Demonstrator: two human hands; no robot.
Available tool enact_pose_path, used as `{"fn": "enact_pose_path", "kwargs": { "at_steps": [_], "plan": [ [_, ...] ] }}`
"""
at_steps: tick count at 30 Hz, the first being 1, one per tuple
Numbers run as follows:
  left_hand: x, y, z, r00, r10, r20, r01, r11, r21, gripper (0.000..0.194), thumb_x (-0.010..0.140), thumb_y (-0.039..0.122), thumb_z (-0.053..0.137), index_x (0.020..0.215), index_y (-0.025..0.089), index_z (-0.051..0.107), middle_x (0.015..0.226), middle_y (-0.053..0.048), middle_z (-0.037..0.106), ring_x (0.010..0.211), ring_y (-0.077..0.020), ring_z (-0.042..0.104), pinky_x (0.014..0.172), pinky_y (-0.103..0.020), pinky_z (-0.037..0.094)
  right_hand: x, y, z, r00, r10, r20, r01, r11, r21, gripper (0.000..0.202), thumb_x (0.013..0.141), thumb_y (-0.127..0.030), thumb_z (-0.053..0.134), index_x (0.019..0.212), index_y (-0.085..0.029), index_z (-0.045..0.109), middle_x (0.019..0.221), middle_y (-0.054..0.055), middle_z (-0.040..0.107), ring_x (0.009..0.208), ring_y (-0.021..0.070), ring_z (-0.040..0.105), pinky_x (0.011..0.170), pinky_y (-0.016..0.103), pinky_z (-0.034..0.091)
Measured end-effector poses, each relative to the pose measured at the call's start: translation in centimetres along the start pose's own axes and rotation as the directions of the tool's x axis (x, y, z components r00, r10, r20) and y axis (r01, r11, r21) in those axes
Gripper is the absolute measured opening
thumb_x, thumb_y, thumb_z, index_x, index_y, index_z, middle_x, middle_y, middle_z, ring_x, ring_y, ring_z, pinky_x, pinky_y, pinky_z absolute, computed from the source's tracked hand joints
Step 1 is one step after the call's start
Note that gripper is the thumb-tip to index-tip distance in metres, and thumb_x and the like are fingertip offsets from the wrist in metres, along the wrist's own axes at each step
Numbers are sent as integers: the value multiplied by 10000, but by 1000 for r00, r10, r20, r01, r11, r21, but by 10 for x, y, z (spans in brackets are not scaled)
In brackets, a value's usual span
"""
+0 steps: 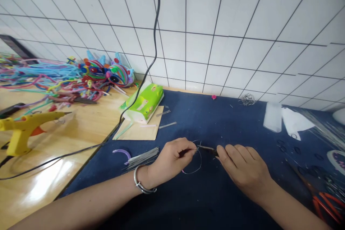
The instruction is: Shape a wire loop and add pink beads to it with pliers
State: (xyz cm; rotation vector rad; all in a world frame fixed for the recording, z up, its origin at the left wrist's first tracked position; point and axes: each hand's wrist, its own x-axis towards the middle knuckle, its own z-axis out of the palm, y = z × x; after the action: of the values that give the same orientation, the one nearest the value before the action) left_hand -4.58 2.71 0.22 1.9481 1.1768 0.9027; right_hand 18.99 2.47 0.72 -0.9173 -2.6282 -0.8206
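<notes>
so that the wire point(201, 161) can't swing, my left hand point(172, 160) pinches it; my right hand point(242, 169), clamped around the tool point(207, 147), aims its tip in from three o'clock.

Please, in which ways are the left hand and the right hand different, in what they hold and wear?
The left hand pinches a thin wire loop; the right hand grips a slim tool. The left wrist wears a silver bracelet; the right wrist shows none. Both hands are gloveless, over the dark blue surface.
</notes>
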Motion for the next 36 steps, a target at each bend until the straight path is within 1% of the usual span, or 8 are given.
{"fn": "enact_pose_path", "kwargs": {
  "at_steps": [9,16,24,28,30,32,34,36],
  "plan": [
    [0,-1,-2,999,40,27,-41,999,33,173,819,123,464,848,153,632,704,-21,558,656,-113,495,617,-249,390,-1,0,-2,1000,-4,4,4,1000,21,277,810,-153,530,1083,-178,561,875,45,607,735,170,498,626,326,327],
    [-1,-4,-2,997,80,15,-81,995,57,164,812,104,465,837,154,619,708,-13,555,664,-108,497,617,-245,390,-3,0,3,997,-1,-74,1,1000,5,287,782,-169,573,1069,-156,569,858,36,605,708,156,488,600,315,330],
    [1,-3,-2,996,91,25,-93,992,84,155,815,105,463,821,147,612,701,-12,550,665,-107,493,625,-247,389,-1,-1,1,998,-3,-58,3,1000,13,303,769,-167,589,1071,-152,569,850,35,605,688,155,469,583,313,331],
    [1,-2,-2,995,94,19,-95,991,89,153,816,107,464,815,149,611,697,-13,551,667,-108,496,625,-246,388,-2,-1,0,999,7,-38,-6,1000,27,297,768,-175,589,1064,-157,565,809,28,595,664,151,456,572,313,324],
    [0,-3,-1,996,92,9,-92,993,77,149,818,115,469,830,153,613,707,-14,557,669,-108,498,624,-244,389,-2,0,1,1000,29,-13,-28,999,43,291,774,-187,582,1063,-165,559,791,26,587,661,155,458,573,316,326],
    [0,-3,-1,997,74,-12,-73,996,49,144,821,127,475,839,159,614,716,-14,559,667,-106,499,620,-239,391,-1,0,2,996,85,16,-86,992,89,282,784,-214,570,1061,-167,551,796,35,581,681,167,468,592,324,342],
    [0,-4,-2,998,41,-43,-40,999,7,135,824,139,480,831,161,613,716,-11,555,665,-104,499,622,-236,392,0,0,3,983,178,38,-181,966,182,266,790,-241,559,1043,-160,546,821,53,572,732,186,484,642,340,371],
    [0,-4,-2,997,0,-79,-4,999,-46,121,827,155,488,816,159,608,712,-7,549,667,-102,497,632,-235,393,2,-2,4,959,276,63,-282,903,323,244,790,-256,552,1011,-153,540,850,67,559,790,196,490,710,354,394]
  ]
}}
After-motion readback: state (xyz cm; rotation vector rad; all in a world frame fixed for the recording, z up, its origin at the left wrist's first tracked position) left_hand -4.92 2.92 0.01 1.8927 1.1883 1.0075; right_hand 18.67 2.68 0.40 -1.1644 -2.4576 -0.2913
